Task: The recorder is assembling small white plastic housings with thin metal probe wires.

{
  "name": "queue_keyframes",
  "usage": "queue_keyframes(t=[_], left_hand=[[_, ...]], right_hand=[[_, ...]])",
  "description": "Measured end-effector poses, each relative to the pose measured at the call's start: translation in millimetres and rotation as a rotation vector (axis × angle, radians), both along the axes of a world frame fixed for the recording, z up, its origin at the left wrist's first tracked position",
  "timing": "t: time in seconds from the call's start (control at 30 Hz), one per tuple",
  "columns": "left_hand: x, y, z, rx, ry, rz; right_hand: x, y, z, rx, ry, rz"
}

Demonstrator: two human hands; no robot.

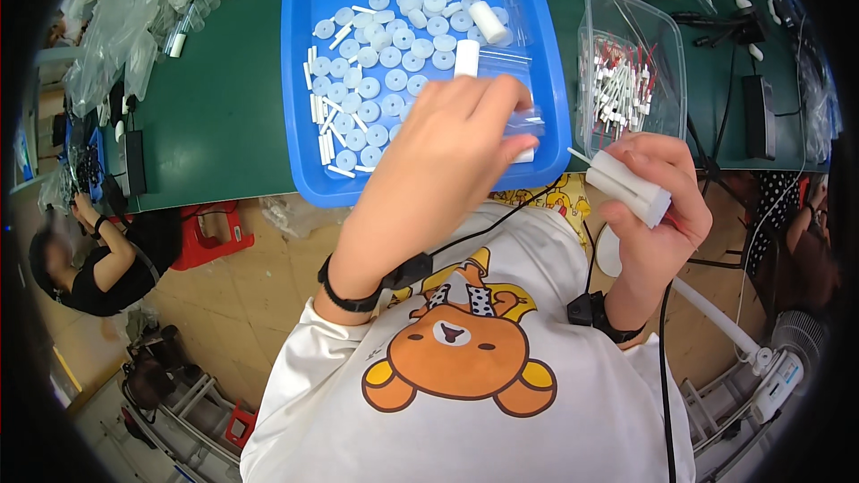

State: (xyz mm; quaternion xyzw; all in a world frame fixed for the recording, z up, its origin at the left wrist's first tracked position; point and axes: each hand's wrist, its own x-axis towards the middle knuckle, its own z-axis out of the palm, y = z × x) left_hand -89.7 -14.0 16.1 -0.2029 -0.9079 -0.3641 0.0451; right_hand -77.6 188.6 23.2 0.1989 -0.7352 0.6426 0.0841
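Note:
My left hand (447,139) reaches over the right part of a blue tray (301,152), its fingers curled downward. A clear plastic piece (526,122) shows between thumb and forefinger; what the fingertips grip is partly hidden. Closed around a white plastic cylinder (626,186), my right hand (662,192) is just off the tray's near right corner. A thin white stick (578,155) juts from the cylinder's far end. Many pale translucent discs with centre holes (391,57) lie in the tray, with short white sticks (325,148) and white cylinders (488,21).
A clear box (591,54) of white connectors with red wires stands right of the tray on the green table (215,116). Plastic bags (143,13) lie at the far left. Black cables and a black adapter (759,116) are at right. Another person (107,259) sits at left.

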Motion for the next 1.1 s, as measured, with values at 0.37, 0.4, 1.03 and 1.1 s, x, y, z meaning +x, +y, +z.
queue_keyframes(t=[0.37,0.4,1.03,1.1], left_hand=[[27.4,-2.9,24.5,0.315,-0.133,-0.238],[28.7,-2.2,24.8,0.293,-0.128,-0.217],[44.4,-0.7,23.4,0.282,-0.288,-0.090],[45.1,2.0,20.4,0.298,-0.273,-0.059]], right_hand=[[-9.8,-14.3,4.5,-0.087,0.093,0.254],[-9.6,-14.9,5.1,-0.088,0.074,0.259],[-4.8,-26.6,6.6,0.090,-0.054,0.327],[-5.0,-29.8,8.3,0.106,-0.103,0.354]])
